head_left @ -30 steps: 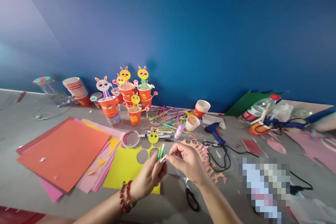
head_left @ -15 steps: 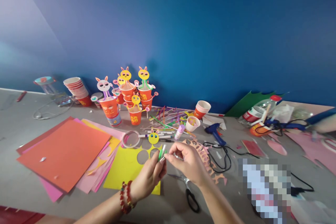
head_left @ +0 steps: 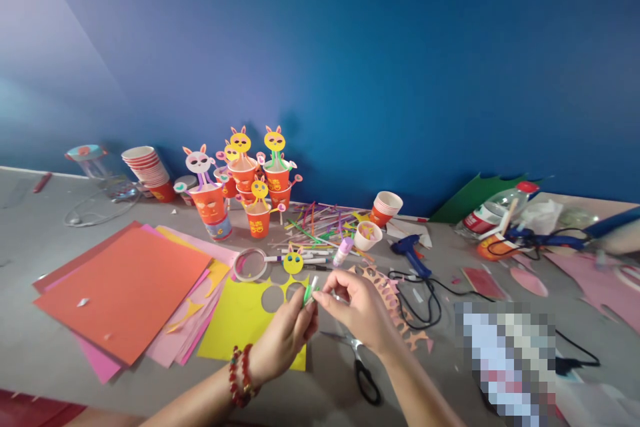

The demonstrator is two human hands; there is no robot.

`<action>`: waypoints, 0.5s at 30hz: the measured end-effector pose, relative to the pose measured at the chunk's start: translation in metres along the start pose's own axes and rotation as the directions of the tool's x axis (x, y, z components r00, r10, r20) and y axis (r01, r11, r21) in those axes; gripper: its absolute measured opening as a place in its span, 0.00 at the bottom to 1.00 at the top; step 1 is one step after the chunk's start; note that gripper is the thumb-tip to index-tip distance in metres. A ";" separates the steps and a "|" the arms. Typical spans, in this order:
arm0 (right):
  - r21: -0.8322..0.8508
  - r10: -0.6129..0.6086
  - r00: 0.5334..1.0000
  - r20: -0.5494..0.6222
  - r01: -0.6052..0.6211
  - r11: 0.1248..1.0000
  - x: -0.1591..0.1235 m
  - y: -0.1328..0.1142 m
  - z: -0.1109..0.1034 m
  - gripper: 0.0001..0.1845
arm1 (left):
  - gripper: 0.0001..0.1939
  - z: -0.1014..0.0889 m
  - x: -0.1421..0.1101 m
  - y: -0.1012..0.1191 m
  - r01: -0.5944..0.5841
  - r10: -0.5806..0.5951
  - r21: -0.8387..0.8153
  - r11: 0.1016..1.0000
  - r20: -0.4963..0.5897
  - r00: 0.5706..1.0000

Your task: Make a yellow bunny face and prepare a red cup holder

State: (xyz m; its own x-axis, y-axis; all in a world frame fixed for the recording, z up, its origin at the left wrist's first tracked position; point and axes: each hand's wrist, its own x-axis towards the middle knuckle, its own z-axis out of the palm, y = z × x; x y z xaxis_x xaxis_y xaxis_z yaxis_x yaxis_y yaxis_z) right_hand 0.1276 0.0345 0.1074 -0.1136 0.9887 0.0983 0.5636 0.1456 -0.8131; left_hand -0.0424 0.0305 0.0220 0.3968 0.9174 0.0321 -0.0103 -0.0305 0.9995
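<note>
In my left hand is a small green and white piece, pinched between thumb and fingers; its kind is not clear. My right hand is closed in a pinch at the right side of that piece, and whatever sits between its fingertips is too small to make out. Below the left hand lies a yellow sheet with round holes cut in it. Black-handled scissors rest just under the right hand. A yellow rabbit face of paper lies beyond the fingers.
Paper cups with rabbit figures stand at the back, left of scattered coloured sticks. Coloured sheets are piled at left. A tape roll, glue stick, blue glue gun with cord and plastic bottle lie around.
Both hands stay almost in place. The small green and white piece has tilted slightly between the fingers, and the view has shifted a very little.
</note>
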 end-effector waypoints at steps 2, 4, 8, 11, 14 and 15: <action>-0.014 -0.001 1.000 -0.007 0.001 1.000 0.000 0.000 0.001 0.11 | 0.20 0.000 0.000 0.002 0.031 -0.030 -0.026 0.999 0.019 0.999; -0.030 -0.003 1.000 -0.016 0.002 1.000 0.000 0.000 0.001 0.11 | 0.20 0.001 0.000 0.006 0.056 -0.053 -0.055 0.997 0.039 0.998; -0.068 -0.009 0.999 -0.035 0.006 0.998 -0.001 -0.001 0.002 0.11 | 0.19 0.001 -0.001 0.014 0.047 -0.044 -0.048 0.998 0.062 0.997; -0.109 -0.018 0.999 -0.048 0.012 0.994 -0.001 -0.002 0.003 0.11 | 0.18 0.000 -0.001 0.019 0.032 -0.031 -0.014 0.999 0.090 0.996; -0.158 -0.038 0.997 -0.069 0.027 0.987 -0.001 -0.003 0.003 0.11 | 0.18 0.000 0.000 0.023 0.036 -0.033 -0.030 0.999 0.109 0.993; -0.176 -0.048 0.996 -0.079 0.034 0.984 -0.001 -0.004 0.003 0.11 | 0.18 0.000 0.000 0.023 0.042 -0.037 -0.038 0.998 0.115 0.993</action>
State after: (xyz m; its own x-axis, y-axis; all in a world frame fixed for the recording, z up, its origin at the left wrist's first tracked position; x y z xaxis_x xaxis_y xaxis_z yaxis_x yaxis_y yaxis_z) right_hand 0.1233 0.0331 0.1092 -0.0758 0.9803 0.1826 0.6944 0.1833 -0.6959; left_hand -0.0426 0.0295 0.0454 0.5000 0.8660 -0.0053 -0.0290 0.0229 0.9993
